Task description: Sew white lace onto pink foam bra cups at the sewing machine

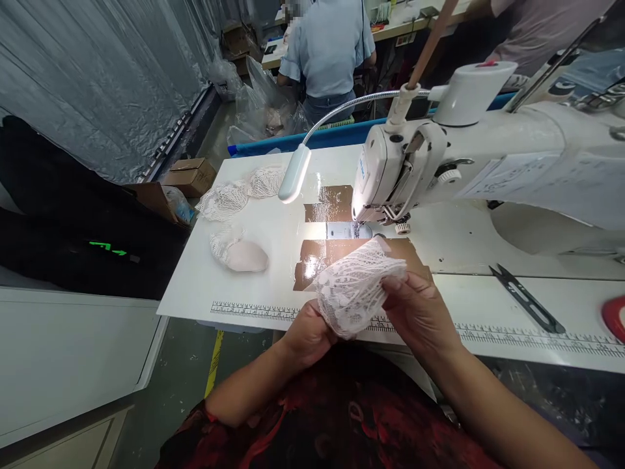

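At the front edge of the tabletop, the left hand has its fingers closed on the lower left side of a piece of white lace. The right hand pinches the lace's right edge between thumb and fingers. The piece is held up between the two hands, and it hides part of the ruler strip along the front edge and part of the brown tape behind it.

To the right of the right hand, well apart from the lace, a pair of snips lies slantwise, and a red ring-shaped thing is cut off by the picture's edge.

Just beyond the lace stands the sewing machine, blocking the way over the right half of the tabletop; its needle area is lit. To the left, a small rounded beige piece with a lace edge lies on its own, with more lace bunched behind it. A lamp on a bent metal neck hangs over the middle.

Past the tabletop are a cardboard box at left, clear plastic bags, and a person in a light blue shirt, seen from behind at another table.
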Tool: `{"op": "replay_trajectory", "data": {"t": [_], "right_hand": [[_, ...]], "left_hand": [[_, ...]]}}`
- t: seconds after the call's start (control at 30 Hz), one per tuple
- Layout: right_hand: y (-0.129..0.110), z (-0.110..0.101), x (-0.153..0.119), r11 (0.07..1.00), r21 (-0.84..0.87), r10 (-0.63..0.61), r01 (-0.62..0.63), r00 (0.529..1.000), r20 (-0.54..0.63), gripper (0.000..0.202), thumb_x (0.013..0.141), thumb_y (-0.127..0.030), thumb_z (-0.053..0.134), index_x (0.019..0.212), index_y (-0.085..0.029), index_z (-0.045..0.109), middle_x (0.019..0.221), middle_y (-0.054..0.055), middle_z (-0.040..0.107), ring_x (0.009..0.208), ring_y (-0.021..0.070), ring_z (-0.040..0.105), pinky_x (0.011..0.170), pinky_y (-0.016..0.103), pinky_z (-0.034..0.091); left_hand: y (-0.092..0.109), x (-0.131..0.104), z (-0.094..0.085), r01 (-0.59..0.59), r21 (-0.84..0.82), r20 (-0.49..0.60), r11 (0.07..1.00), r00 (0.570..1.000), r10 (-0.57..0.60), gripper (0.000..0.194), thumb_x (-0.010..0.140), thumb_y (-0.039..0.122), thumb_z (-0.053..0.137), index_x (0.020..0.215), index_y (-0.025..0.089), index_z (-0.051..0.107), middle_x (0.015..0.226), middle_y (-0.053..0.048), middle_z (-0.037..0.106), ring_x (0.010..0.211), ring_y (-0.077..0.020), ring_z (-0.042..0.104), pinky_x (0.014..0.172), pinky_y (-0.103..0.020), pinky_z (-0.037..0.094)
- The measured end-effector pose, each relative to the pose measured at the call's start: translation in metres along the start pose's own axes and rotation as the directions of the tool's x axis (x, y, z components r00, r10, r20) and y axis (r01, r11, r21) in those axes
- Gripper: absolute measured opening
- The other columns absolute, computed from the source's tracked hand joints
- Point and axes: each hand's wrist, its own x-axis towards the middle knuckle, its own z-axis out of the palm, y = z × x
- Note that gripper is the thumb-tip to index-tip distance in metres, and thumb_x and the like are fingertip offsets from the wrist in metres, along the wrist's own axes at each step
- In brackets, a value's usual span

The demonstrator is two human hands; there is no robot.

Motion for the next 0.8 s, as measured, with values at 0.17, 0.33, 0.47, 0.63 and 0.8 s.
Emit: {"op": "replay_trajectory", "data": {"t": [0.17,0.33,0.47,0.63,0.8], "right_hand": [[-0.014,-0.006,-0.003,0.989,-0.141,0.057,-0.037,0.989,0.139,0.017,0.063,-0.031,0.082,0.067,-0.023,0.068,0.068,-0.002,0.065,0.061,0.0123,0.057,0.058,0.025,0.047],[-0.010,0.004,-0.014,0.930,-0.362,0.230,-0.070,0.877,0.422,0.015,0.067,-0.026,0.079,0.073,-0.020,0.067,0.069,-0.002,0.063,0.060,0.0104,0.055,0.055,0.022,0.043],[-0.015,0.003,-0.018,0.918,-0.394,0.222,-0.032,0.867,0.447,0.014,0.070,-0.027,0.077,0.070,-0.019,0.065,0.067,-0.002,0.060,0.060,0.0102,0.053,0.055,0.022,0.043],[-0.020,0.001,-0.019,0.845,-0.523,0.193,0.113,0.847,0.495,0.012,0.074,-0.029,0.073,0.073,-0.019,0.066,0.073,-0.001,0.062,0.066,0.0119,0.055,0.060,0.023,0.044],[-0.015,0.010,-0.018,0.752,-0.606,0.125,0.258,0.847,0.516,0.013,0.081,-0.033,0.067,0.079,-0.020,0.066,0.074,0.000,0.065,0.066,0.0136,0.057,0.059,0.024,0.045]], "left_hand": [[0.040,-0.025,-0.030,-0.209,0.371,0.361,0.905,0.930,0.066,0.009,0.077,0.020,0.067,0.070,0.016,0.066,0.072,-0.004,0.064,0.068,-0.0133,0.059,0.069,-0.029,0.047],[0.067,-0.029,-0.023,-0.349,0.799,0.274,0.489,0.936,0.221,0.078,0.064,0.020,0.078,0.136,0.024,0.046,0.132,-0.009,0.054,0.119,-0.0267,0.050,0.101,-0.037,0.040],[0.071,-0.024,-0.030,-0.234,0.914,0.174,0.330,0.964,0.200,0.020,0.078,0.012,0.054,0.092,0.015,0.068,0.083,-0.003,0.066,0.080,-0.0162,0.061,0.077,-0.029,0.048],[0.079,-0.021,-0.032,-0.373,0.799,0.291,0.472,0.926,0.240,0.056,0.075,0.029,0.068,0.127,0.022,0.052,0.131,-0.009,0.053,0.121,-0.0252,0.050,0.104,-0.037,0.040],[0.066,-0.016,-0.013,-0.312,0.847,0.311,0.429,0.947,0.075,0.041,0.076,0.036,0.071,0.110,0.016,0.059,0.098,-0.007,0.062,0.088,-0.0183,0.058,0.079,-0.030,0.048]]}}
